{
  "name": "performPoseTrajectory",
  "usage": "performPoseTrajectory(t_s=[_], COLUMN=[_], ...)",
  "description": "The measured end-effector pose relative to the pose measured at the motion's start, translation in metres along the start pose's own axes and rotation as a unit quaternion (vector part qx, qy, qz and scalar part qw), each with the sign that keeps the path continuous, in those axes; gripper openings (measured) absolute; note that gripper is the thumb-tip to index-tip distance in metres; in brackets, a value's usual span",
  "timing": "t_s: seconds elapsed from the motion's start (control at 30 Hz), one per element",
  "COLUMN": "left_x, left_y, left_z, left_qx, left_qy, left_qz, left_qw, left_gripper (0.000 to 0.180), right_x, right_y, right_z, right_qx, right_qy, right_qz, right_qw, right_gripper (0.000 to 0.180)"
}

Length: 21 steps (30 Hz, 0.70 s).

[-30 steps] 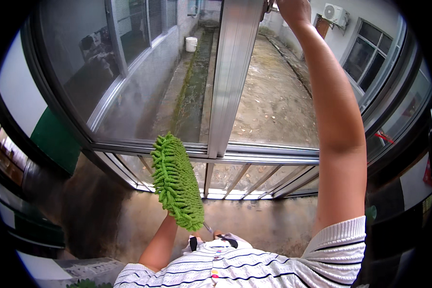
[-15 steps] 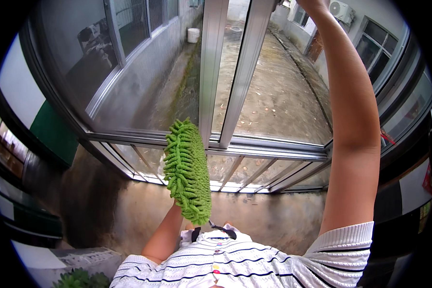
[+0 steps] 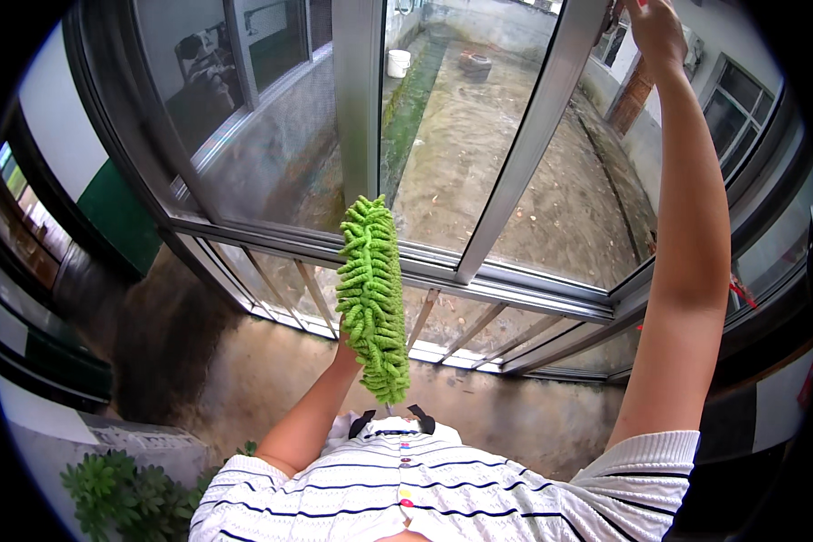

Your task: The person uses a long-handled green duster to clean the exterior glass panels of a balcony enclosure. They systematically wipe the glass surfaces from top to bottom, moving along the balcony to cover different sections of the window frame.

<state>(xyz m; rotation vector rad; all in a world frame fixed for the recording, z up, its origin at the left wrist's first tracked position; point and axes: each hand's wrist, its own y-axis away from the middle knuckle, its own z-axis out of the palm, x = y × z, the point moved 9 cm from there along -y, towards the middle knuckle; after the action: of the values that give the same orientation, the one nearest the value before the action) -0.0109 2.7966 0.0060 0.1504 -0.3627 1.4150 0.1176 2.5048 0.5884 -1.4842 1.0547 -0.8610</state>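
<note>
The green chenille duster [image 3: 372, 303] stands nearly upright in the middle of the frame, its shaggy edge to the left and its upper end overlapping the lower window rail [image 3: 551, 301]; whether it touches the metal cannot be told. The left hand [image 3: 344, 350] is almost wholly hidden behind it, so its grip cannot be seen. The forearm running up to that spot suggests that this hand bears the duster, probably kept close to the body so that the bulky head stays clear of the other arm. A short stub of handle [image 3: 389, 410] shows below the fibres, pointing toward the striped shirt [image 3: 406, 479].

The right hand [image 3: 657, 38] is at the upper right, cut by the top edge, at the upper part of the slanting metal stile [image 3: 526, 131]. How tightly its fingers close cannot be told. The arm is likely stretched so high because the contact point lies well above the rail, where a straight reach gives leverage along the frame.

A mesh screen [image 3: 280, 172] fills the upper left. Beyond the window, a white bucket [image 3: 398, 62] stands in the courtyard; a leafy plant [image 3: 122, 492] sits at the lower left.
</note>
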Motion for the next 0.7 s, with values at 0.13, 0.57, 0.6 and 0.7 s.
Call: performPoseTrajectory(t_s=[0.13,0.57,0.6,0.7], left_x=[-0.026,-0.071,-0.072,-0.053], left_y=[-0.004,-0.028,-0.021,-0.022], left_z=[-0.006,0.000,0.007,0.026], left_qx=[0.049,0.104,0.113,0.080], left_qy=[-0.083,-0.154,-0.149,-0.243], left_qz=[-0.031,-0.156,-0.173,-0.112], left_qw=[0.995,0.970,0.967,0.960], left_gripper=[0.022,0.028,0.028,0.027], right_x=[0.059,-0.002,0.000,-0.006], right_y=[0.051,0.357,0.362,0.362], right_z=[-0.053,0.058,0.062,0.068], right_qx=[0.191,-0.051,-0.077,-0.098], right_qy=[0.033,0.086,0.143,0.187], right_qz=[0.034,0.109,0.099,0.085], right_qw=[0.980,0.989,0.982,0.974], right_gripper=[0.036,0.073,0.073,0.068])
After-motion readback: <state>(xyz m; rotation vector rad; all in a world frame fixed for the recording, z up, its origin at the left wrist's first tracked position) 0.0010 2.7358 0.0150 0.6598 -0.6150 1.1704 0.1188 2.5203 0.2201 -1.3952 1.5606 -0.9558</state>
